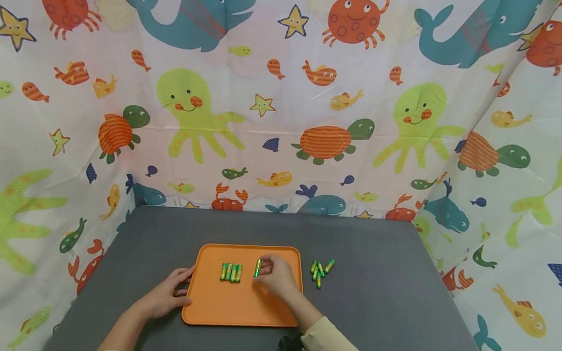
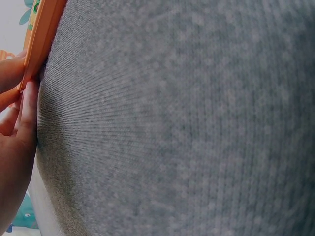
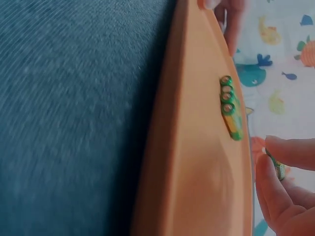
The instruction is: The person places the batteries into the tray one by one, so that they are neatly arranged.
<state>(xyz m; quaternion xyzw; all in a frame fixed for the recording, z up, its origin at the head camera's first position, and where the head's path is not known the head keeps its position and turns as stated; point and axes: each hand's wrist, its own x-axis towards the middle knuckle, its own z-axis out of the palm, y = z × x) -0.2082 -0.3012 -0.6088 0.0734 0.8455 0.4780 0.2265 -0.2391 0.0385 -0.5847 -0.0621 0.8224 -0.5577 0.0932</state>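
Looking down at an orange tray (image 1: pixel 236 308) with a low rim, sitting on a gray table (image 1: pixel 375 286). Touching its left edge with the left hand (image 1: pixel 164 296), resting thumb and fingers apart along the rim. Leaving a big patch of orange floor showing in front of the battery row (image 1: pixel 229 272), and only a thin strip behind. Leaving a small gap between the row's right side and the held battery (image 1: pixel 257 268).

Pinching that green and yellow battery with the right hand (image 1: pixel 279 280), squeezing thumb and fingertips close together around it. Holding it over the tray, right of the row. Pointing its long side nearly straight from front to back, leaning just a little, much like the four in the row. Not being able to tell which end is plus, or how high up.

Lining up four batteries side by side in the row, showing round ends in the right wrist view. Passing the right arm over the tray's front right corner, hiding part of the rim with skin and a cream sleeve (image 1: pixel 336 343). Seeing a black thing (image 1: pixel 290 345) beside that sleeve. Finding more loose batteries (image 1: pixel 330 266) just past the right rim, pointing different ways. Facing a sea animal curtain (image 1: pixel 288 136) behind the table.
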